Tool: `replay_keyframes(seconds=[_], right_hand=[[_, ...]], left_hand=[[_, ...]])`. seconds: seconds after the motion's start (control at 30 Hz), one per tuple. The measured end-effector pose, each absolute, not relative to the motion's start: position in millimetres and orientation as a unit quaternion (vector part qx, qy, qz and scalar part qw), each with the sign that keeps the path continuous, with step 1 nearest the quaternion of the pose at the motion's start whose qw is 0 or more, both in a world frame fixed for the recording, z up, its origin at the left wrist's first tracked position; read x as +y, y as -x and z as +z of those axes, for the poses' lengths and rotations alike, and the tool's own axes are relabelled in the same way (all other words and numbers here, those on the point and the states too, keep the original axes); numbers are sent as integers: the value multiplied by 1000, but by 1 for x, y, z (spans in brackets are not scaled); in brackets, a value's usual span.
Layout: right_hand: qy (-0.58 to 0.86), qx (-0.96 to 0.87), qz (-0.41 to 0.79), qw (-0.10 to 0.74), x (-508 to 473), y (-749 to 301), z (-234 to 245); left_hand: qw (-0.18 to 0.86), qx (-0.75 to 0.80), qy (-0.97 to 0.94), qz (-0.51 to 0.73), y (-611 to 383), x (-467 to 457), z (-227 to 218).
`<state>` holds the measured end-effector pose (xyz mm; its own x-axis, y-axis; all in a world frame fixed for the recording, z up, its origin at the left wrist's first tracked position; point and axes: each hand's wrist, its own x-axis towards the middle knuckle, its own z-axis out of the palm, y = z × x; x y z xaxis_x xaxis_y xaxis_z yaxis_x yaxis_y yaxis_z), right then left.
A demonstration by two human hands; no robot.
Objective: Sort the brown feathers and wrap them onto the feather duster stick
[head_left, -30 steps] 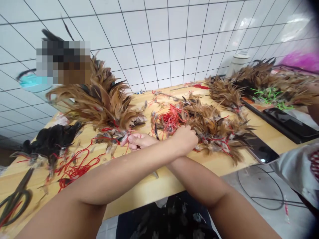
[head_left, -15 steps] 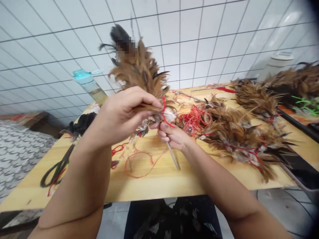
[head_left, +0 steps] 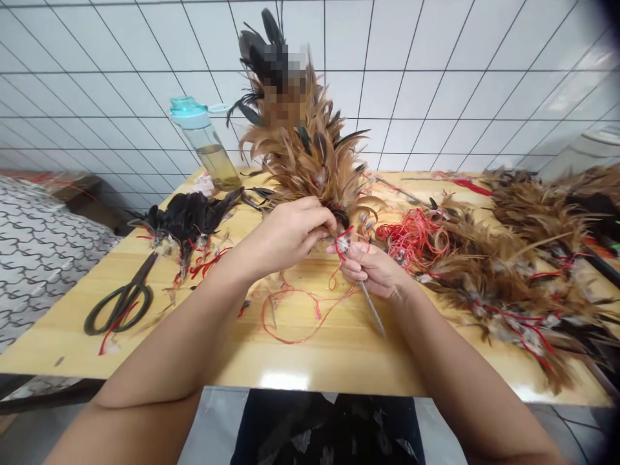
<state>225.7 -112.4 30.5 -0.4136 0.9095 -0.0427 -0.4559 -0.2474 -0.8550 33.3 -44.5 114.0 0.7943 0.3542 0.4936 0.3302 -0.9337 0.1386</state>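
A brown feather duster (head_left: 300, 148) stands upright over the middle of the wooden table (head_left: 310, 349). My left hand (head_left: 290, 232) is closed round the feathers at its base. My right hand (head_left: 372, 268) is closed on the thin grey stick (head_left: 372, 310) that sticks out below the feathers, and a red thread (head_left: 345, 236) wraps the join between my hands. A loose loop of red thread (head_left: 295, 316) lies on the table under my hands.
Black scissors (head_left: 121, 303) lie at the left. A bunch of black feathers (head_left: 188, 216) and a clear bottle with a teal cap (head_left: 206, 142) stand behind them. Heaps of brown feathers with red ties (head_left: 489, 265) cover the right side. A patterned floor mat (head_left: 39, 245) is left of the table.
My arms were crossed low over the feather heaps; they have uncrossed and raised the duster upright, then lowered it a little. The view has swung left.
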Motion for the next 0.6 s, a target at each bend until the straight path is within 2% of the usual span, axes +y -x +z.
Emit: replay_keyframes(seconds=[0.4, 0.6], right_hand=[[272, -406, 745, 454, -115, -224, 31], [266, -394, 733, 487, -119, -220, 39]], left_hand=[[18, 143, -945, 294, -38, -45, 114], [43, 184, -909, 371, -40, -56, 112]])
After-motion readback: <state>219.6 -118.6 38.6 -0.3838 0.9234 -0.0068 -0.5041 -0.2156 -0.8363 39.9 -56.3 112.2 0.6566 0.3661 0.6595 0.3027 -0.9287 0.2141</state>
